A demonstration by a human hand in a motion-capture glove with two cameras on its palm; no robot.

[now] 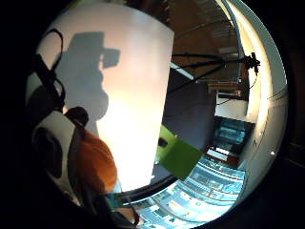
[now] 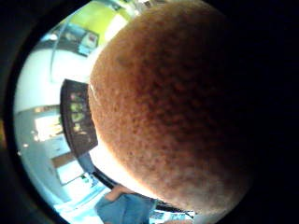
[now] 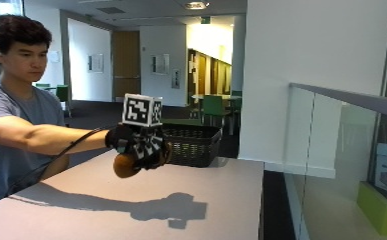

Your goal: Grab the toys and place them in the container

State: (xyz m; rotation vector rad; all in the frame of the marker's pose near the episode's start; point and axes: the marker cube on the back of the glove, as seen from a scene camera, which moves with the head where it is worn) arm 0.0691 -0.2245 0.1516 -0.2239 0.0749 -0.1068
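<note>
Above the table (image 3: 199, 192), the hand (image 3: 142, 145) curls its fingers around an orange toy (image 3: 124, 165) near the basket (image 3: 192, 145).

No text, label, brand or number was legible; framed wall notices (image 3: 96, 63) in the corridor were too small to read.

orange toy (image 3: 124, 165) | black basket (image 3: 192, 145) | grey table (image 3: 199, 192)

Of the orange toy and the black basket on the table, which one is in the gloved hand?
The orange toy: the gloved right hand grips it above the table, while the black basket sits untouched behind.
</note>
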